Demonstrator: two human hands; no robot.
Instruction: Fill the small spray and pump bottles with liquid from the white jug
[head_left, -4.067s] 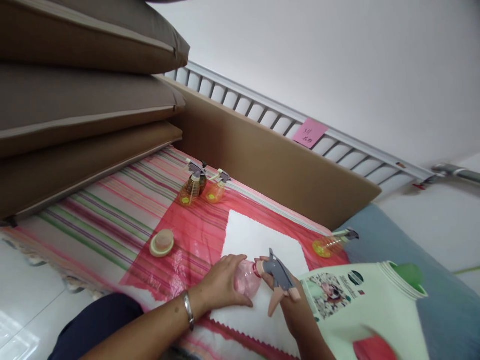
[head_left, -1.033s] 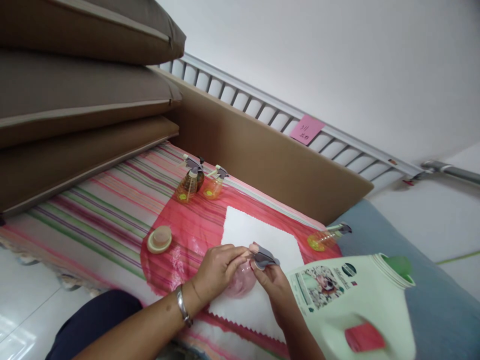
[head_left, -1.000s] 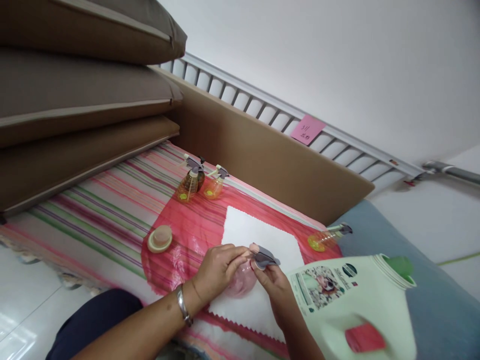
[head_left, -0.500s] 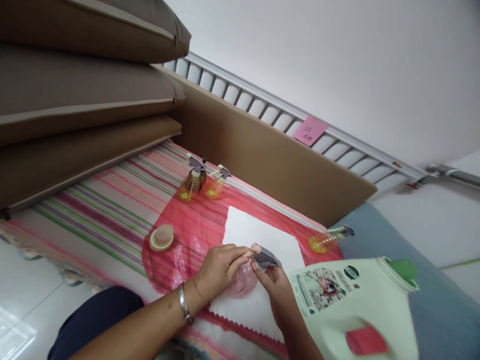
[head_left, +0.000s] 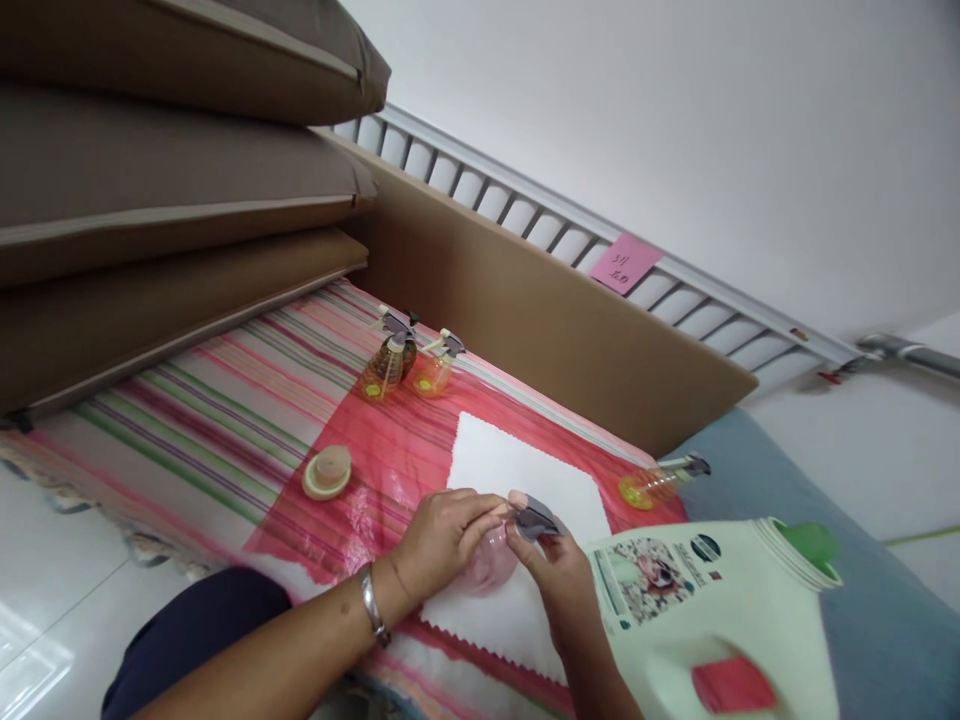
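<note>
A clear pink spray bottle (head_left: 491, 565) with a grey trigger head (head_left: 536, 517) is held over a white cloth (head_left: 540, 470) with zigzag edges. My left hand (head_left: 450, 535), with a silver bracelet at its wrist, pinches at the pale pink nozzle end of the head. On the other side, my right hand (head_left: 559, 575) grips the grey trigger head with thumb and fingers. My fingers partly cover the bottle's neck. Right beside my right hand lies a big pale green jug (head_left: 720, 620) with a green mouth piece and a printed label.
Several yellowish spray bottles (head_left: 384, 370) stand at the back; another spray bottle (head_left: 649, 485) lies to the right. A round cap (head_left: 328, 472) sits on red sheeting (head_left: 405, 440) over the striped cloth (head_left: 202, 420). Stacked cushions (head_left: 187, 160) rise at left; a brown board (head_left: 540, 290) stands behind.
Both hands keep their hold on the spray bottle in nearly the same place. The whole view has shifted very slightly. The red sheeting's left front edge looks different now.
</note>
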